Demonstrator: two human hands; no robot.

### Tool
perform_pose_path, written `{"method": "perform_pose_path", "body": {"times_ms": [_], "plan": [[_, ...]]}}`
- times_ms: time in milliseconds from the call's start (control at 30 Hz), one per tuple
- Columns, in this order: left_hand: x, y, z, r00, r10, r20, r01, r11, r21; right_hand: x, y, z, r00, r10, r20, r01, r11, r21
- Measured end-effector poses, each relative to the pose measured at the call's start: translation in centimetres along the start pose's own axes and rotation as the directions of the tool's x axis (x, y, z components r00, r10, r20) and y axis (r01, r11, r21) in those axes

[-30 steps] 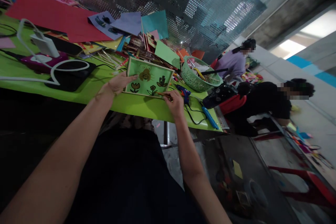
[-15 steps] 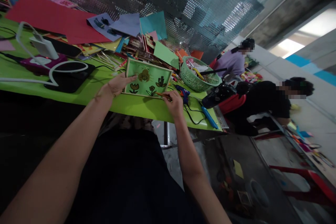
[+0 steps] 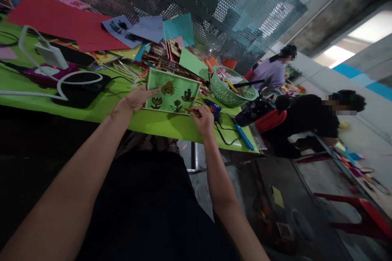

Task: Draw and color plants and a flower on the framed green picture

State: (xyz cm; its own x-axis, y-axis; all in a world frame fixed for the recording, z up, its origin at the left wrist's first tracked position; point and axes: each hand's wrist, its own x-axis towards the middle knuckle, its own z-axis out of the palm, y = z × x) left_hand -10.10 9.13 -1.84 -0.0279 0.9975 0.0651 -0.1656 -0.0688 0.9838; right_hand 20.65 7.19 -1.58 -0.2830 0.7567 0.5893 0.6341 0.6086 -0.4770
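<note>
A shallow framed picture [image 3: 171, 100] with a green ground, a brown animal shape and several flower shapes tilts up at the front edge of the green table. My left hand [image 3: 137, 98] grips its left side, the thumb lying over the picture's face. Between the fingers of my right hand [image 3: 203, 120] is a thin brown stick [image 3: 191, 110], perhaps a pencil or brush; its tip is at the picture's lower right edge. A blue glue gun [image 3: 213, 107] lies just beyond my right hand.
A green basket [image 3: 228, 91] with tools stands at the back right, near a blue cutter-like tool [image 3: 244, 136]. Red card [image 3: 61, 20], thin sticks and a purple power strip [image 3: 45, 74] with a white cable lie on the left. Two people sit at the right.
Hardly anything differs. My right hand and the thin stick have shifted very slightly at the picture's lower right; my left hand and the framed picture stay in place.
</note>
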Motion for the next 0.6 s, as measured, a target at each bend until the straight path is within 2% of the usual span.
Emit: {"method": "perform_pose_path", "body": {"times_ms": [600], "plan": [[0.24,-0.7,-0.41,0.999,0.004,0.038,-0.004,1.0,0.005,-0.03,-0.22,-0.06,1.0,0.002,0.021,-0.002,1.0,0.002]]}}
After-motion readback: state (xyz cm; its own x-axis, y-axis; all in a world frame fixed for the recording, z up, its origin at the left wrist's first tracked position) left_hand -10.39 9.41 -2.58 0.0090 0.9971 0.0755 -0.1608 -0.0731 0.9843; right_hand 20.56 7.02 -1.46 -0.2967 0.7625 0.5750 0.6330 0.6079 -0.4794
